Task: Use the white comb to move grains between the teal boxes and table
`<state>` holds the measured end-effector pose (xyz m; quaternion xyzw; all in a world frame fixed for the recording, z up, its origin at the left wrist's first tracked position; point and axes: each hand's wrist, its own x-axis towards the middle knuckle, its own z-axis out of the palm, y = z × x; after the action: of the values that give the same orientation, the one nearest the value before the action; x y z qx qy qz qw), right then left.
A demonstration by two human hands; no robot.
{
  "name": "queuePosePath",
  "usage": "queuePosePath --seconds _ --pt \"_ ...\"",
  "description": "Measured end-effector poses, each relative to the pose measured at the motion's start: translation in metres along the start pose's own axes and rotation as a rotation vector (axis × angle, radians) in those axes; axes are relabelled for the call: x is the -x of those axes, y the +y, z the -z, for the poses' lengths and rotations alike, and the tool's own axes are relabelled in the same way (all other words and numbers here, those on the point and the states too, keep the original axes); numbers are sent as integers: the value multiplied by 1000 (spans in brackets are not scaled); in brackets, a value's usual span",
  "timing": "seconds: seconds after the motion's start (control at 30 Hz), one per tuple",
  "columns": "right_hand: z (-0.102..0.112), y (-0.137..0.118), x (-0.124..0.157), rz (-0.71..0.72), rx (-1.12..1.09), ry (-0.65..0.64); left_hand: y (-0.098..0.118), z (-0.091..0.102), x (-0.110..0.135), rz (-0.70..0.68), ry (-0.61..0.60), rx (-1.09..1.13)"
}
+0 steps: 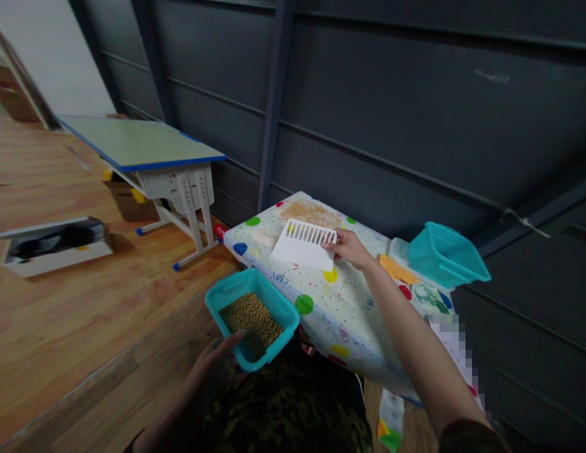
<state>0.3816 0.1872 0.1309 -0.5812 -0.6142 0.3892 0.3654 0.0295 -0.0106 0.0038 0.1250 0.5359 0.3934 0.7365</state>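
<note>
My left hand (pixel 219 355) grips the near left side of a teal plastic tub (pixel 291 308), its thumb over the rim. Soybeans (pixel 252 318) cover the bottom of this tub, which is held beside the table's left front edge. In my right hand (pixel 349 247) is a white slotted scraper (pixel 302 248), pinched at its right end, with a row of slots along the far side. It is over the patterned tablecloth (pixel 274 258). Just beyond the scraper, a patch of pale yellowish grains (pixel 309 212) is spread on the cloth.
A second teal tub (pixel 448 255) stands at the table's right end, next to an orange cloth (pixel 396 270) and a round green-and-white item (pixel 429 296). A dark panelled wall (pixel 391 126) runs behind. Leftward are a desk (pixel 146 141) and an open white box (pixel 59 248) on the floor.
</note>
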Motion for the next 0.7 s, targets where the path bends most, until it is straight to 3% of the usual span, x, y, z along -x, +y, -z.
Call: queuePosePath --seconds 0.17,0.3,0.43,0.6,0.7 --pt "-15 -7 -34 -22 8 39 5 -6 9 -21 23 -23" --pt "-15 -16 -40 -11 -36 60 8 -8 13 -16 9 13" --pt "12 -16 -21 56 -81 158 6 -6 7 18 35 40" --pt "59 4 23 132 62 461 -3 3 -12 53 67 49" --pt "72 18 44 118 99 578 -9 8 -21 50 44 41"
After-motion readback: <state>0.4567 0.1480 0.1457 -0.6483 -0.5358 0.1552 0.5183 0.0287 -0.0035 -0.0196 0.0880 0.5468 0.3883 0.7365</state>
